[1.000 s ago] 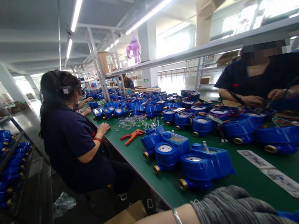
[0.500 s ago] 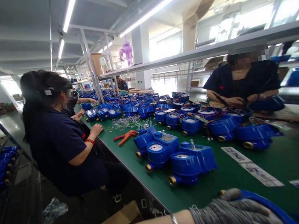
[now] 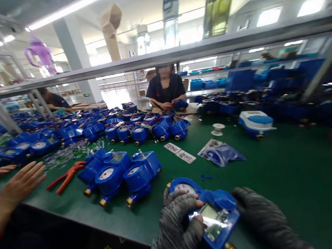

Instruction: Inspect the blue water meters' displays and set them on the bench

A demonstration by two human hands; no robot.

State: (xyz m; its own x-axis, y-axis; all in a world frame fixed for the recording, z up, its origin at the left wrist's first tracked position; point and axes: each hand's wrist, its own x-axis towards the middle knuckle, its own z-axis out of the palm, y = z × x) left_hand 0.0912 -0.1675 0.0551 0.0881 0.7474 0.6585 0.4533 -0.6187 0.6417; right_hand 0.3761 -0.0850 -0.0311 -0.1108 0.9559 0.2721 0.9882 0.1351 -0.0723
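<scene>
A blue water meter with brass ends and a small display window is at the front of the green table. My left hand, in a grey fingerless glove, is closed around its left side, fingertips on the casing by the dial and display. At the meter's right edge is my right hand, also gloved, its fingers curled against the casing and partly hidden. Left of my hands stand several similar blue meters with their brass ends toward me.
Orange-handled pliers lie left of the meters. Printed strips, a plastic bag with blue parts, a white spool and a white-lidded meter lie beyond. A co-worker's hands reach in at left; another person sits opposite.
My view has swung right and down. The meter that was mostly cut off at the bottom edge is now in full view, and my right hand has come into sight.
</scene>
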